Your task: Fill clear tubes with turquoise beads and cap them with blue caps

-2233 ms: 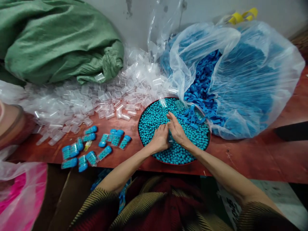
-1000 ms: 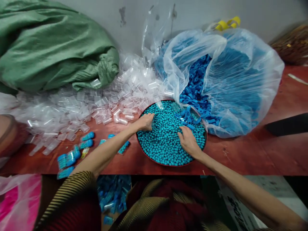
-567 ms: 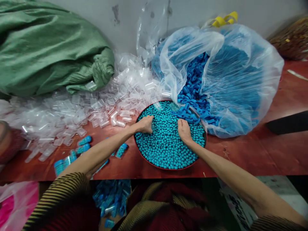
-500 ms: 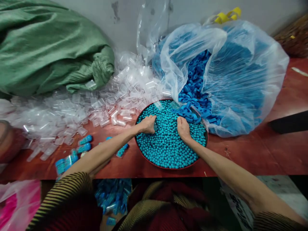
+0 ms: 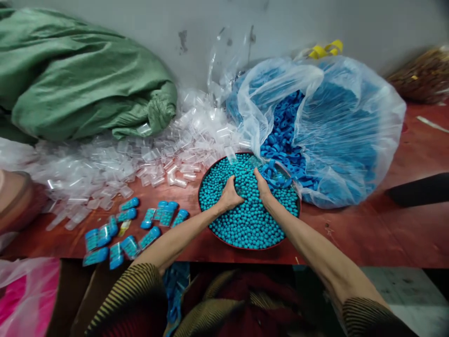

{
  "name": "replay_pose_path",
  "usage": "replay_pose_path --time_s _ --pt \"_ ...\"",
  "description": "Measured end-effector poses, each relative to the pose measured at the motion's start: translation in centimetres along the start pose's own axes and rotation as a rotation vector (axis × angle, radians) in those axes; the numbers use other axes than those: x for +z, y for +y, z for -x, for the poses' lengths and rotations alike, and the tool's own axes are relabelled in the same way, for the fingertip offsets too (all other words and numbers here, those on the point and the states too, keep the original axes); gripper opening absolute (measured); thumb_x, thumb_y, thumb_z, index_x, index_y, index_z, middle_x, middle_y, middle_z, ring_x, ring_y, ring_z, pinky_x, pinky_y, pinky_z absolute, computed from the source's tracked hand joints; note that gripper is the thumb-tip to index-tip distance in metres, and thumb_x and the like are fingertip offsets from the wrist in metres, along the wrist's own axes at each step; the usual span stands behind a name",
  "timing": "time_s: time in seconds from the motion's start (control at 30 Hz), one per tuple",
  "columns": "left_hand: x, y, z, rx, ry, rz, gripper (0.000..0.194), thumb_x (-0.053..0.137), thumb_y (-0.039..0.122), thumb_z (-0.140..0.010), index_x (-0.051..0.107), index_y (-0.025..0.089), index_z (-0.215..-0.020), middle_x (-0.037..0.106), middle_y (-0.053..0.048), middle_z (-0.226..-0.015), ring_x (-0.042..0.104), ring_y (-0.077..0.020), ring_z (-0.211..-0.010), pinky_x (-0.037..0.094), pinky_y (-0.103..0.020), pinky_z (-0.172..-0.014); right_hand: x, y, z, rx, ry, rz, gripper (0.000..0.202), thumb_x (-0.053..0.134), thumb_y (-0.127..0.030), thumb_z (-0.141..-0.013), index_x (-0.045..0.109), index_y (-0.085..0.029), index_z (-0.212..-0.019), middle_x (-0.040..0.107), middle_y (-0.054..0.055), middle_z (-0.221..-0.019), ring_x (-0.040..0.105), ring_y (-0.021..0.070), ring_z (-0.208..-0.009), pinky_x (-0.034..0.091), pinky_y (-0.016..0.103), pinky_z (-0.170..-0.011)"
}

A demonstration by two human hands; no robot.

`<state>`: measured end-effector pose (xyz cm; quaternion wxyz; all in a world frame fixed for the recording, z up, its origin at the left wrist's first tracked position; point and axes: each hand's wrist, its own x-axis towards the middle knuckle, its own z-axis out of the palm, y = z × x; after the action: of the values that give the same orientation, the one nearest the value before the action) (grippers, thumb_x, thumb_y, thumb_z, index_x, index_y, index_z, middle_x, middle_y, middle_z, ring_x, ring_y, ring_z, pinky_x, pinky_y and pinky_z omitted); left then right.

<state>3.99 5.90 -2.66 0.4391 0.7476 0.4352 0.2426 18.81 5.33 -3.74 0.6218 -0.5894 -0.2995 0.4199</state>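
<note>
A round tub with a dark red rim is full of turquoise beads. My left hand is in the beads, left of the middle, its thumb pointing up. It is closed around a small clear plastic container, of which only a faint edge shows between thumb and fingers. Facing it, my right hand lies in the beads with thumb stretched out and fingers extended, their tips partly hidden. Blue plastic caps lie at the tub's back right, just beyond my right hand.
Clear empty containers are heaped behind and left. Several bead-filled containers with blue caps lie on the red table. A translucent bag of blue caps leans behind right. A green cloth sack is at back left.
My left hand has shifted right, closer to my right hand, and its thumb has lifted. My right hand has opened out slightly. The view has shifted, showing more filled containers.
</note>
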Motion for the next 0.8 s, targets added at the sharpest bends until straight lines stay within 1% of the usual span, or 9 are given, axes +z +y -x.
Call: replay_pose_path --time_s 0.1,0.2,0.3,0.37,0.43,0.53,0.6,0.67,0.8 --pt "0.7 -0.3 -0.1 0.015 -0.007 0.044 0.095 0.071 0.025 -0.058 0.020 0.010 -0.137 0.042 -0.018 -0.137 0.046 -0.0280 -0.124 0.035 -0.043 -0.107 0.5 -0.8 0.9 -0.113 -0.100 0.194 0.057 0.040 -0.064 -0.082 0.069 -0.019 -0.100 0.069 0.007 -0.107 0.057 0.0226 -0.111 0.037 0.042 -0.105" --pt "0.8 -0.8 -0.5 0.088 -0.033 0.066 0.089 0.066 0.027 -0.064 0.020 0.011 -0.139 0.040 -0.018 -0.141 0.044 -0.0256 -0.127 0.034 -0.040 -0.109 1.1 -1.4 2.0 -0.284 -0.201 0.378 0.063 0.037 -0.066 -0.083 0.065 -0.017 -0.111 0.062 0.010 -0.122 0.052 0.0231 -0.119 0.033 0.043 -0.108" --pt "0.5 -1.2 -0.7 0.118 -0.057 0.042 0.082 0.066 0.029 -0.066 0.026 0.016 -0.137 0.044 -0.015 -0.139 0.045 -0.0248 -0.126 0.034 -0.041 -0.109 0.5 -1.7 3.1 -0.327 -0.282 0.445 0.061 0.036 -0.064 -0.084 0.062 -0.019 -0.116 0.059 0.010 -0.128 0.049 0.0219 -0.123 0.032 0.041 -0.109" --pt "0.2 -1.4 -0.6 0.071 -0.082 0.033 0.080 0.068 0.028 -0.066 0.029 0.018 -0.136 0.051 -0.013 -0.132 0.052 -0.0244 -0.118 0.038 -0.040 -0.105 -0.6 -1.5 3.9 -0.301 -0.221 0.430 0.056 0.033 -0.059 -0.088 0.063 -0.019 -0.113 0.061 0.010 -0.124 0.052 0.0213 -0.118 0.034 0.042 -0.107" --pt "0.0 -1.5 -0.5 0.031 -0.120 0.084 0.085 0.070 0.026 -0.065 0.025 0.017 -0.136 0.059 -0.010 -0.119 0.058 -0.0219 -0.107 0.043 -0.038 -0.099 -2.0 -0.9 4.7 -0.244 -0.097 0.447 0.051 0.033 -0.054 -0.088 0.065 -0.018 -0.107 0.065 0.011 -0.115 0.056 0.0227 -0.111 0.037 0.044 -0.103" --pt "-0.3 -1.7 -0.4 0.036 -0.165 0.214 0.095 0.075 0.022 -0.059 0.019 0.016 -0.136 0.063 -0.003 -0.101 0.061 -0.0170 -0.091 0.047 -0.033 -0.091 -3.3 0.5 5.3 -0.168 0.069 0.520 0.045 0.045 -0.051 -0.081 0.065 -0.015 -0.101 0.064 0.014 -0.110 0.055 0.0263 -0.108 0.038 0.048 -0.100" --pt "-0.4 -1.8 -0.4 0.052 -0.182 0.271 0.095 0.077 0.020 -0.057 0.020 0.018 -0.133 0.062 -0.001 -0.096 0.061 -0.0149 -0.085 0.049 -0.031 -0.086 -3.2 1.4 4.9 -0.129 0.153 0.480 0.046 0.051 -0.049 -0.076 0.063 -0.014 -0.102 0.062 0.016 -0.113 0.052 0.0278 -0.110 0.036 0.050 -0.101" --pt "-0.4 -1.8 -0.5 0.048 -0.184 0.282 0.093 0.077 0.022 -0.057 0.022 0.019 -0.132 0.062 -0.001 -0.096 0.061 -0.0142 -0.083 0.049 -0.030 -0.083 -2.5 1.9 3.6 -0.097 0.193 0.400 0.046 0.051 -0.050 -0.074 0.062 -0.014 -0.101 0.063 0.015 -0.111 0.053 0.0276 -0.108 0.036 0.050 -0.100" --pt "-0.6 -1.5 -0.4 0.022 -0.173 0.184 0.091 0.077 0.025 -0.056 0.026 0.020 -0.131 0.061 -0.002 -0.099 0.061 -0.0166 -0.087 0.048 -0.033 -0.085 -0.8 1.7 1.0 -0.122 0.121 0.294 0.045 0.038 -0.054 -0.081 0.063 -0.018 -0.092 0.069 0.007 -0.087 0.060 0.0226 -0.089 0.047 0.042 -0.086"
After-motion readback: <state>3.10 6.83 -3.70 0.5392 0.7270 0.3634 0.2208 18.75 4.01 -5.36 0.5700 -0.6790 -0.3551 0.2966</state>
